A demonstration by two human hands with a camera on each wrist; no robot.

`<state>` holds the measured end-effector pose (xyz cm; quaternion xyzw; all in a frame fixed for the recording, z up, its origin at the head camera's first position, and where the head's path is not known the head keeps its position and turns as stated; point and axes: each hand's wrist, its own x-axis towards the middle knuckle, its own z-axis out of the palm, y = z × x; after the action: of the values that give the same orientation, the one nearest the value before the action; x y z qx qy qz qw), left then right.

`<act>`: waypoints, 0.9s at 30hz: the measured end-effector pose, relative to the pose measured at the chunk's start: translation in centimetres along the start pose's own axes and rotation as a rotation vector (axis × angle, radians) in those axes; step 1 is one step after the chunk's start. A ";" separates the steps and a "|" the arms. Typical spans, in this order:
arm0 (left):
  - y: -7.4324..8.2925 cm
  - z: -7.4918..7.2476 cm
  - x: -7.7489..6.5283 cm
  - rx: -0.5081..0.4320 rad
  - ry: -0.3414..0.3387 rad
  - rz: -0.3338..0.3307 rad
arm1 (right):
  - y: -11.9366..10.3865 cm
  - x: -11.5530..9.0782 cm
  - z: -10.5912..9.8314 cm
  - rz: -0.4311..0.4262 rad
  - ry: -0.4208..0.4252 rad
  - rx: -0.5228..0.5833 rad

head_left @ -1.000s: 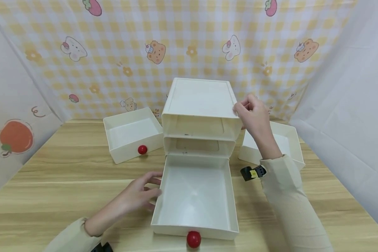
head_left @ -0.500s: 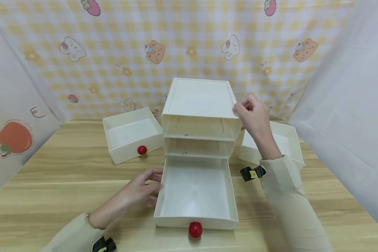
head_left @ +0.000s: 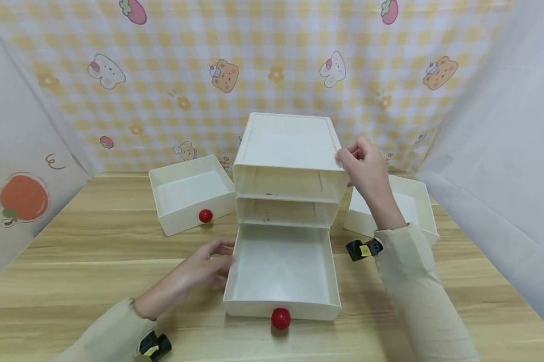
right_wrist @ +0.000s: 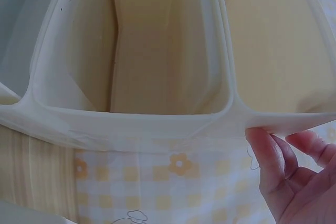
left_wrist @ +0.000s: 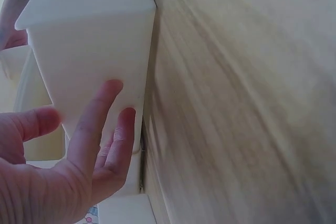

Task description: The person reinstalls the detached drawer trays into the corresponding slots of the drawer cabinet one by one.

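Observation:
A cream drawer cabinet stands mid-table with two upper bays holding no drawers. From its lowest bay a drawer with a red ball knob sticks out toward me. My left hand lies along this drawer's left wall. In the left wrist view, its fingers are spread against the outer wall, and the thumb is close to the rim. My right hand holds the cabinet's upper right front edge. In the right wrist view, its fingertips meet the outer side wall.
One loose drawer with a red knob lies left of the cabinet. Another loose drawer lies on the right, partly behind the right forearm. A checked cloth hangs behind the wooden table.
The lowest drawer has slid inward, its red knob moving away from me. My left hand has gone a little forward along with it. My right hand has stayed on the cabinet.

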<state>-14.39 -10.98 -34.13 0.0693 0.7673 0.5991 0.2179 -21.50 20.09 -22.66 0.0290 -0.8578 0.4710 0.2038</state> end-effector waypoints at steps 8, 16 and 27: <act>0.0 0.0 0.6 -0.003 0.009 0.010 | -0.1 0.0 0.0 0.003 -0.013 0.017; 0.1 -0.1 1.1 -0.003 0.018 0.002 | -0.1 0.0 -0.1 0.000 -0.008 0.017; 0.0 -0.3 2.1 -0.008 0.025 0.021 | 0.0 0.0 0.0 0.007 -0.006 0.015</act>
<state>-16.35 -10.44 -34.59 0.0692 0.7669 0.6052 0.2022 -21.45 20.10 -22.65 0.0290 -0.8549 0.4781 0.1994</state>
